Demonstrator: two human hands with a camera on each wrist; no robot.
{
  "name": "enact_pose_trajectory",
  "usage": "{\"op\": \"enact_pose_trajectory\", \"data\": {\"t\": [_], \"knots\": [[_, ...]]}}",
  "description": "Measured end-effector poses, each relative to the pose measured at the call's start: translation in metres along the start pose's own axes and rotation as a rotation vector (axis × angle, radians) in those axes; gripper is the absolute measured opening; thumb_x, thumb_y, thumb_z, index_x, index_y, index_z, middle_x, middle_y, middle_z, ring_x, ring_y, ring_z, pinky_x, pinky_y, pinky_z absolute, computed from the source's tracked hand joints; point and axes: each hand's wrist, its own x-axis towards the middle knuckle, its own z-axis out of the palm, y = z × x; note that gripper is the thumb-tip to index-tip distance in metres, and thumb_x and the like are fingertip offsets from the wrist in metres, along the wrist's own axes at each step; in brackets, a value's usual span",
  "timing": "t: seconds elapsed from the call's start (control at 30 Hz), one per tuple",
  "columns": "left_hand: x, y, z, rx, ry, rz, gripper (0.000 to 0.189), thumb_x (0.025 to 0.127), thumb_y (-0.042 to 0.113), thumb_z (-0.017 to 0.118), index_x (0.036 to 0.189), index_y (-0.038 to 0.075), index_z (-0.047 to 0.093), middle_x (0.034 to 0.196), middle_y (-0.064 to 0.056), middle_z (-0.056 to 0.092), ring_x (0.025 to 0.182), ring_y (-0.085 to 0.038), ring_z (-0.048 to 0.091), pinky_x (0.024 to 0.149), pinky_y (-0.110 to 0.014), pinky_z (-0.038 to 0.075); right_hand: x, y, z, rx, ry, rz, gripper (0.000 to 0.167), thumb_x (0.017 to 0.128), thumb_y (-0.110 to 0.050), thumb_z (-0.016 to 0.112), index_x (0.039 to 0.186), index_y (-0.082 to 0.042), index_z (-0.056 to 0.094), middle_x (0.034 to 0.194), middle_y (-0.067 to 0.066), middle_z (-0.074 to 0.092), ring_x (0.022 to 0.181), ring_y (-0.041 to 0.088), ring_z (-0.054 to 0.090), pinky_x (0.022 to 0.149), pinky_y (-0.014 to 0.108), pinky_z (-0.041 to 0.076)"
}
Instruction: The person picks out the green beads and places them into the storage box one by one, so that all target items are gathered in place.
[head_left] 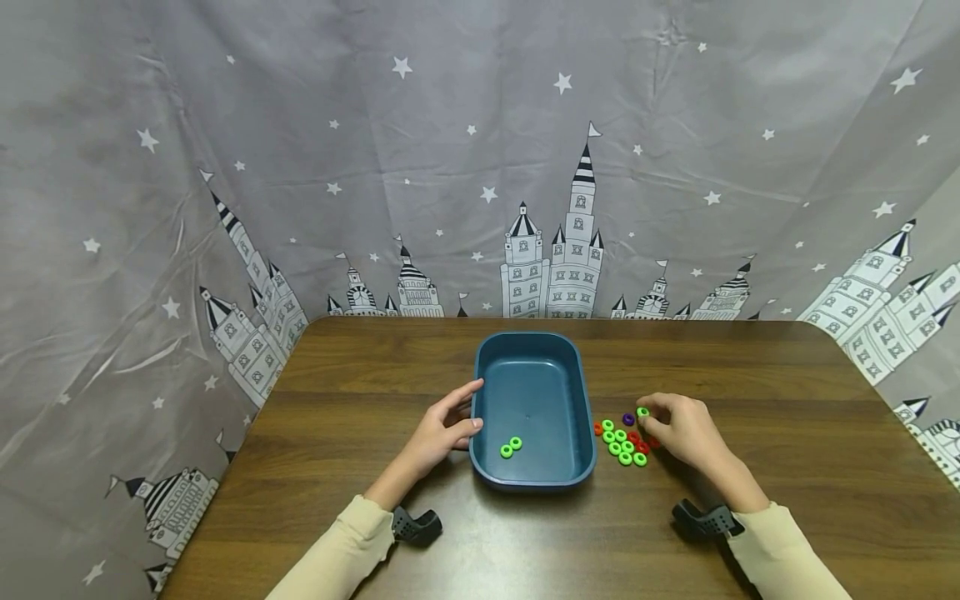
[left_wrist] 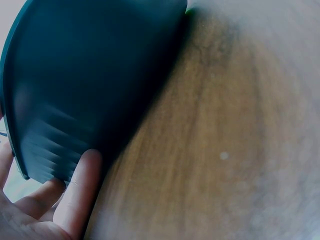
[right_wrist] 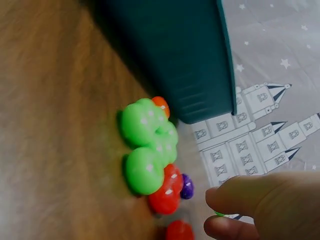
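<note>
A dark blue plastic tray (head_left: 528, 482) stands on the table, with two green rings (head_left: 512, 447) on its floor. My left hand (head_left: 442, 423) holds the tray's left side, thumb and index fingertip at the rim. In the left wrist view, other fingers (left_wrist: 85, 190) lie against the outer wall. To the right of the tray, my right hand (head_left: 684, 429) pinches a green ring (head_left: 642, 412) between thumb and index finger. Close by lie several green rings (head_left: 626, 458), several red rings (head_left: 633, 437) and a purple ring (head_left: 628, 419). The right hand partly covers one red ring (right_wrist: 179, 231).
The brown wooden table (head_left: 375, 358) reaches back to a grey curtain (head_left: 450, 150) printed with castles and stars. The loose rings sit close along the tray's right wall. Black straps (head_left: 417, 527) are on both wrists.
</note>
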Motion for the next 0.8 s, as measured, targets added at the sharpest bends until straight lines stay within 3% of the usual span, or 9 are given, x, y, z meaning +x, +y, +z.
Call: {"op": "enact_pose_trajectory", "data": {"t": [0.47, 0.8], "knots": [[-0.001, 0.001, 0.0, 0.001, -0.006, 0.008, 0.067, 0.098, 0.009, 0.061, 0.159, 0.007, 0.034, 0.156, -0.033, 0.038, 0.137, -0.052, 0.049, 0.08, -0.036, 0.064, 0.017, -0.026, -0.007, 0.073, 0.023, -0.055, 0.022, 0.087, -0.006, 0.074, 0.108, -0.001, 0.077, 0.082, 0.007, 0.074, 0.066, 0.009, 0.058, 0.055, 0.023, 0.043], [0.0, 0.0, -0.001, 0.007, -0.004, 0.001, 0.066, 0.098, 0.01, 0.062, 0.159, 0.01, 0.035, 0.157, -0.032, 0.038, 0.137, -0.052, 0.049, 0.081, -0.037, 0.064, 0.027, -0.052, -0.007, 0.09, 0.065, -0.137, 0.019, 0.086, -0.005, 0.075, 0.104, -0.002, 0.078, 0.085, 0.005, 0.075, 0.068, 0.009, 0.061, 0.061, 0.024, 0.049]]}}
